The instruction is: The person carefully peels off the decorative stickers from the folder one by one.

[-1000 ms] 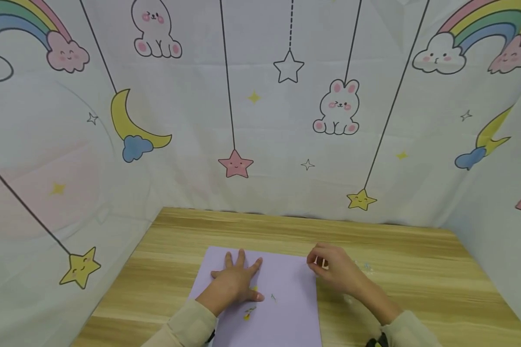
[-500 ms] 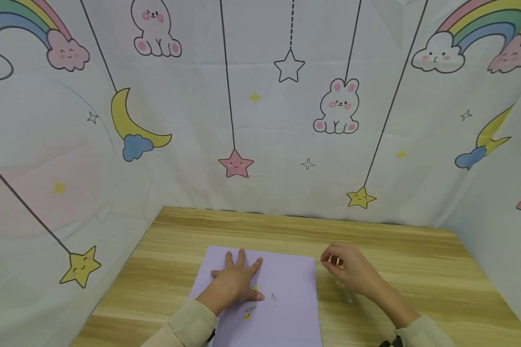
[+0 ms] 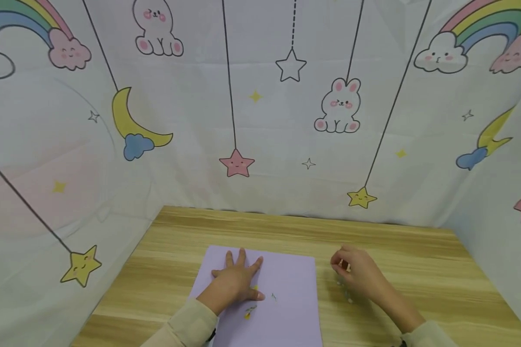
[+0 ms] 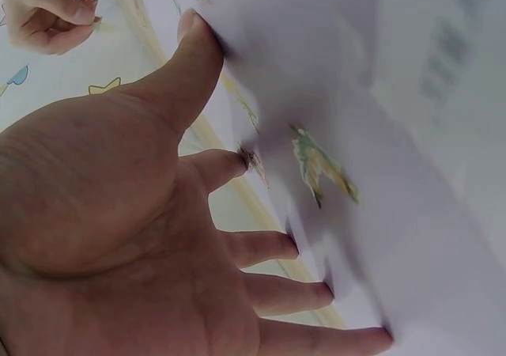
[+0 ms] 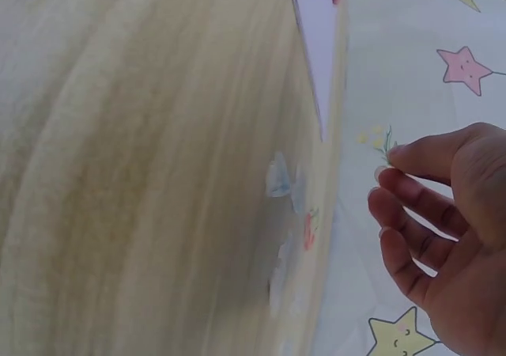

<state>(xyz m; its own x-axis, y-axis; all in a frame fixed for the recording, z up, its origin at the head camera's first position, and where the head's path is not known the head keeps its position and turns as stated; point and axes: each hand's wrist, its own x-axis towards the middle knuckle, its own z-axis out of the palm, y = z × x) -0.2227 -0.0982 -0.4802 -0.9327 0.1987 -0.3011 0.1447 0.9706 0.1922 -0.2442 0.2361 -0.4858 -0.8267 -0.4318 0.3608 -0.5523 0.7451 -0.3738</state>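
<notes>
My left hand (image 3: 234, 282) rests with fingers spread on a purple sheet (image 3: 291, 274), its fingertips touching the surface in the left wrist view. Around and below the hand, small flower stickers lie on the sheet; one is a yellow flower sticker (image 3: 248, 313), another a thin green sprig (image 3: 273, 297). A larger green and yellow sticker (image 4: 320, 166) shows beneath the palm. Off the sheet's right edge, my right hand (image 3: 361, 272) is held above the table. Between thumb and forefinger it pinches a small, clear flower sticker (image 5: 387, 144) with yellow blooms and green stems.
On the wooden table (image 3: 425, 284), several crumpled clear scraps (image 5: 278, 178) lie under the right hand. Among them is a red flower sticker (image 5: 309, 231). A printed cloth backdrop (image 3: 278, 125) encloses the table's back and sides.
The right hand has moved right, from the sheet's upper right corner to over the scraps, still pinching. My left hand keeps its place on the sheet.
</notes>
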